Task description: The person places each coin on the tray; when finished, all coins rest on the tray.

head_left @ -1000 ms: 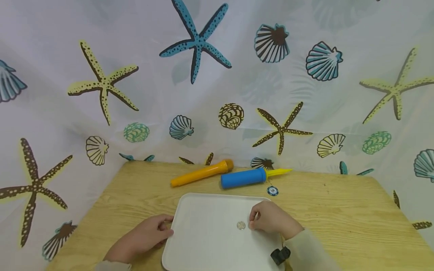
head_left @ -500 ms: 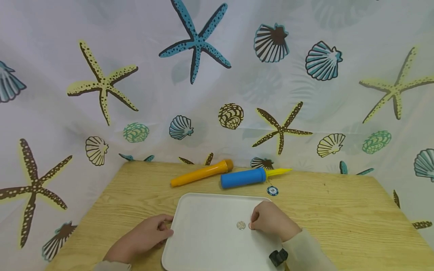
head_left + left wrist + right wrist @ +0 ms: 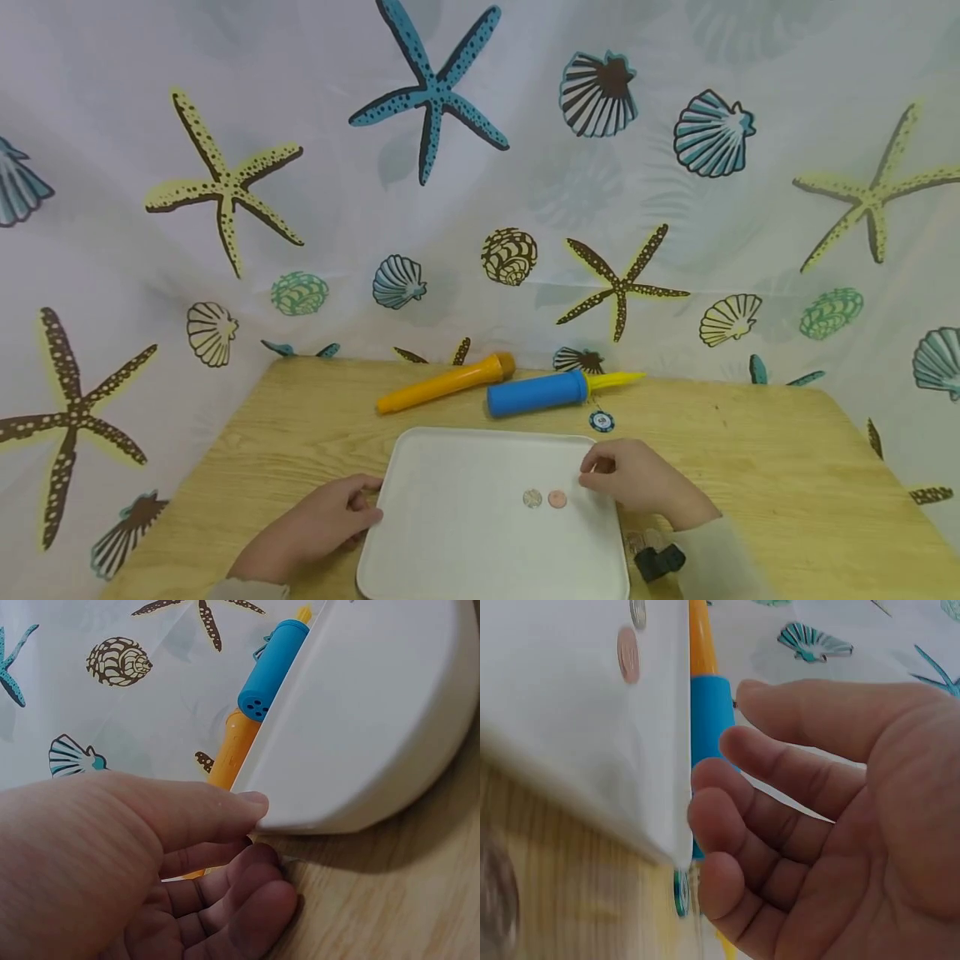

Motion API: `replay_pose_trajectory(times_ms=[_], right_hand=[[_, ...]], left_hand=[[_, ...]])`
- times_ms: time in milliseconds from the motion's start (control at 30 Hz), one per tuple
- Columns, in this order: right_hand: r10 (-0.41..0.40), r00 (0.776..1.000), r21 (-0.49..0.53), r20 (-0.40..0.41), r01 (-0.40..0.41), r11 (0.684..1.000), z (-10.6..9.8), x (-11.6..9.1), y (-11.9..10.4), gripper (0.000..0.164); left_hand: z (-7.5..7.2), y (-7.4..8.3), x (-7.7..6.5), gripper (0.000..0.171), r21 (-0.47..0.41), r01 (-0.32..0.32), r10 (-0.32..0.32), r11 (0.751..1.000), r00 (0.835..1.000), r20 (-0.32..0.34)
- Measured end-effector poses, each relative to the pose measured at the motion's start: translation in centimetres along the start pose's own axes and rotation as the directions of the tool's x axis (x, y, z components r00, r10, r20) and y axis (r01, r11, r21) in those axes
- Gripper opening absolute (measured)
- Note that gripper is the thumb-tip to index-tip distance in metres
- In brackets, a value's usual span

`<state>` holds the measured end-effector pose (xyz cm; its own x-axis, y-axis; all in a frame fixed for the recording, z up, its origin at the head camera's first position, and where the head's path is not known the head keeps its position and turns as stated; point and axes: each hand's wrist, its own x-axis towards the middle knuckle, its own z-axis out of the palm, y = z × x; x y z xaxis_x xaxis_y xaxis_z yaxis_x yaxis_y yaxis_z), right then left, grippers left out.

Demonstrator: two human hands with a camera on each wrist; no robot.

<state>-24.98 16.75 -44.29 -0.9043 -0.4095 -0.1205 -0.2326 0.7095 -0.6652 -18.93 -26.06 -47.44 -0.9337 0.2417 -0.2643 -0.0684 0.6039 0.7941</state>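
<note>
On the white tray (image 3: 465, 521) lie a silver coin (image 3: 532, 498) and a copper coin (image 3: 557, 499), side by side and flat. Both coins also show at the top of the right wrist view. My left hand (image 3: 330, 518) holds the tray's left edge, its thumb (image 3: 251, 806) against the rim and several fingers curled below. Over the tray's right edge hovers my right hand (image 3: 637, 479), fingers loosely bent, thumb and index finger apart with nothing between them. Beneath the right wrist, coins (image 3: 636, 542) lie on the table, partly hidden.
Behind the tray are an orange tube-like stick (image 3: 446, 383) and a blue hand pump (image 3: 538, 394) with a yellow nozzle. A poker chip (image 3: 602, 421) lies near the tray's back right corner. A shell-printed curtain (image 3: 480, 167) hangs around the wooden table (image 3: 765, 467).
My right hand has let go of the copper coin, leaving it beside the silver one, and has moved right toward the tray's edge. The left hand has stayed put.
</note>
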Motion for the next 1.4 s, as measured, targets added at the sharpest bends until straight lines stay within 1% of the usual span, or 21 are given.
replay_pose_trajectory(times_ms=[100,233,333,467,567,667,733,833,1000,1133,1400], right_hand=[[0.02,0.999,0.015,-0.036,-0.02,1.0,-0.9,-0.7,1.1,0.008],[0.073,0.997,0.028,-0.037,-0.072,0.997,-1.6,-1.7,2.5,0.008],[0.108,0.993,0.012,-0.044,-0.107,0.994,-2.0,-2.6,3.6,0.009],[0.141,0.987,-0.033,-0.072,-0.144,0.989,-3.1,-3.9,5.0,0.01],[0.165,0.986,-0.029,-0.038,-0.166,0.986,-4.0,-4.8,5.9,0.016],[0.168,0.986,0.002,0.019,-0.168,0.986,-4.7,-5.7,6.9,0.023],[0.151,0.987,0.02,0.059,-0.152,0.988,-5.1,-6.1,7.5,0.025],[0.122,0.986,0.036,0.116,-0.127,0.991,-5.3,-6.7,8.3,0.023],[0.073,0.979,0.059,0.188,-0.085,0.995,-5.5,-7.3,8.8,0.02],[0.046,0.977,0.066,0.207,-0.061,0.996,-5.4,-7.5,8.8,0.019],[0.098,0.98,0.026,0.175,-0.104,0.994,-5.1,-7.3,8.6,0.013]], left_hand=[[-0.1,0.0,0.1,0.052,0.01,0.008,-0.007,1.0,1.0,-0.007],[0.0,0.0,0.0,0.051,0.007,0.011,-0.011,1.0,1.0,-0.001],[0.1,0.1,0.0,0.051,-0.005,0.007,-0.007,1.0,1.0,0.005],[0.2,0.1,0.2,0.052,-0.01,0.007,-0.007,1.0,1.0,0.004],[0.2,0.0,0.2,0.051,-0.005,0.011,-0.011,1.0,1.0,0.001],[0.1,-0.1,0.2,0.051,0.003,0.018,-0.018,1.0,1.0,0.0],[0.0,-0.1,0.2,0.051,0.002,0.02,-0.02,1.0,1.0,0.003],[0.0,0.0,0.1,0.051,-0.01,0.012,-0.012,1.0,1.0,0.009],[0.2,0.0,0.1,0.05,-0.03,-0.003,0.003,1.0,1.0,0.011],[0.3,-0.1,0.1,0.05,-0.017,-0.005,0.005,1.0,1.0,0.003],[0.1,-0.2,0.2,0.05,-0.009,-0.02,0.02,1.0,1.0,0.005]])
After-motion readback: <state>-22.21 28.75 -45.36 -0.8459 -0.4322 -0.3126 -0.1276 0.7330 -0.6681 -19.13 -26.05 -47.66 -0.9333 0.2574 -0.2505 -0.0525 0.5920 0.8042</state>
